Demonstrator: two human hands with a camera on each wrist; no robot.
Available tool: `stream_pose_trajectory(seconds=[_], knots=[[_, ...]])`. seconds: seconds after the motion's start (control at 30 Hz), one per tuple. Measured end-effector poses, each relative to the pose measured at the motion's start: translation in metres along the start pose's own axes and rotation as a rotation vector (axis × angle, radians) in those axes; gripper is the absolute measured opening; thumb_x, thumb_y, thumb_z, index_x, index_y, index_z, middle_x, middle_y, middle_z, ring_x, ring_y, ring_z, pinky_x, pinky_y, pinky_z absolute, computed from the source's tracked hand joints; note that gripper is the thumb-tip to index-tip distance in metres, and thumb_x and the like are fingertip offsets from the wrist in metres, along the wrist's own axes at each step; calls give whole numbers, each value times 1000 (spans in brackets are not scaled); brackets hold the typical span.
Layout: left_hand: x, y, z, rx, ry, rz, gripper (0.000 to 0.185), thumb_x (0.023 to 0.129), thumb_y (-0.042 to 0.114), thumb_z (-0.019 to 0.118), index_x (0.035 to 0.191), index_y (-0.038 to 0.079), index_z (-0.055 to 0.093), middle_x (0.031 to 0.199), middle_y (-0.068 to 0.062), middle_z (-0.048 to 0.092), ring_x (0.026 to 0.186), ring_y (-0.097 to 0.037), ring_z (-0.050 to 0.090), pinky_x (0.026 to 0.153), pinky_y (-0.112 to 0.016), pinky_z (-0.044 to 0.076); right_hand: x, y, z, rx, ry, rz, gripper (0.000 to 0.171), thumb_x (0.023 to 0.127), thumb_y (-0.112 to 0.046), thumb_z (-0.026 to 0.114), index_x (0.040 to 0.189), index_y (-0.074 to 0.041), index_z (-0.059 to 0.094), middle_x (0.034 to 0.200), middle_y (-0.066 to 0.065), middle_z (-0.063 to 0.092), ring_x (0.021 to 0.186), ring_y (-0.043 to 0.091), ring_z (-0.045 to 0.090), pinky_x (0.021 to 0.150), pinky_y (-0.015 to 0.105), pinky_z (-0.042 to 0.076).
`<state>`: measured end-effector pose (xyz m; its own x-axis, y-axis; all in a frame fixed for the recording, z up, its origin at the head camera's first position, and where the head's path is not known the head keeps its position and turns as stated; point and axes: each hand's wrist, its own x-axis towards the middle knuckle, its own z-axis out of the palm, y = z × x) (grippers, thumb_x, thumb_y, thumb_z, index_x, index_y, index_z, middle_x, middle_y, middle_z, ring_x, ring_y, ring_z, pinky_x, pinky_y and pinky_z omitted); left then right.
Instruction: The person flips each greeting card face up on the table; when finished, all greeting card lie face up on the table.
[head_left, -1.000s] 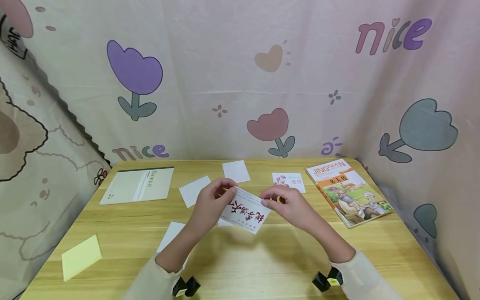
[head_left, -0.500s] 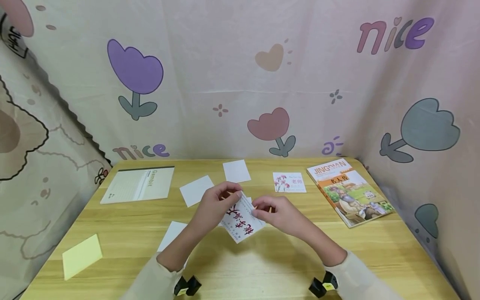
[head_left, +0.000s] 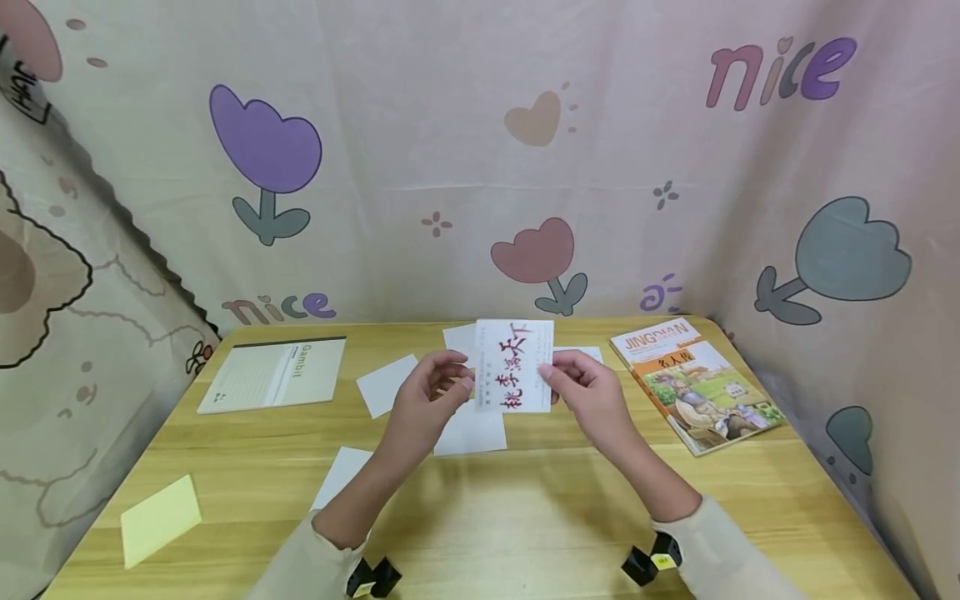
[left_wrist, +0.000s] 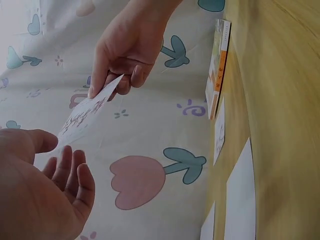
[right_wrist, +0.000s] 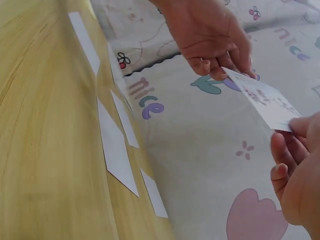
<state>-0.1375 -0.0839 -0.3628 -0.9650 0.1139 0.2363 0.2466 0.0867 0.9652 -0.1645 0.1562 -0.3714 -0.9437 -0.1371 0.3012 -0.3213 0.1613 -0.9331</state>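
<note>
My right hand (head_left: 592,396) pinches a white card (head_left: 514,367) by its right edge, thumb in front and fingers behind. Large red Chinese characters and faint small print cover the card's face, which is held up off the table. Close at the card's left edge is my left hand (head_left: 427,400), thumb and fingers apart and loosely bent. In the left wrist view a gap shows between the left thumb and fingers (left_wrist: 70,172), with the card's lower corner near the thumb tip. From the right wrist view, the right thumb (right_wrist: 300,125) lies on the card.
Several blank white cards (head_left: 471,432) lie on the wooden table (head_left: 525,533). Another card (head_left: 588,352) shows partly behind the right hand. A Gambit notepad (head_left: 277,375) is at back left, a yellow paper (head_left: 161,521) at front left, a magazine (head_left: 697,387) at right.
The held card has turned from a slant to upright and risen, facing the head camera. My left hand has let go of its edge; the right hand has moved slightly right and up with it.
</note>
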Motion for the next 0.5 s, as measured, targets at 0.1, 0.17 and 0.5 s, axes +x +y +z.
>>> stream_pose_trajectory(seconds=[0.1, 0.17, 0.5], knots=[[-1, 0, 2, 3, 12, 26, 28, 91, 20, 66, 117, 17, 57, 106, -4, 63, 93, -22, 59, 75, -27, 49, 2, 0, -2, 65, 54, 28, 28, 89, -32, 68, 100, -6, 65, 74, 11, 59, 61, 21, 53, 49, 24, 39], [-2, 0, 3, 7, 15, 34, 26, 90, 21, 66, 115, 18, 57, 105, -3, 63, 92, -22, 59, 75, -27, 48, 2, -1, -2, 93, 80, 45, 30, 89, -32, 68, 101, -5, 64, 76, 11, 60, 62, 20, 52, 50, 24, 40], [-4, -12, 16, 16, 25, 11, 23, 89, 22, 68, 110, 17, 61, 103, -2, 63, 88, -21, 58, 70, -25, 46, 2, -2, 0, 137, 122, 65, 32, 88, -32, 69, 102, -4, 64, 80, 11, 61, 66, 20, 54, 53, 22, 42]])
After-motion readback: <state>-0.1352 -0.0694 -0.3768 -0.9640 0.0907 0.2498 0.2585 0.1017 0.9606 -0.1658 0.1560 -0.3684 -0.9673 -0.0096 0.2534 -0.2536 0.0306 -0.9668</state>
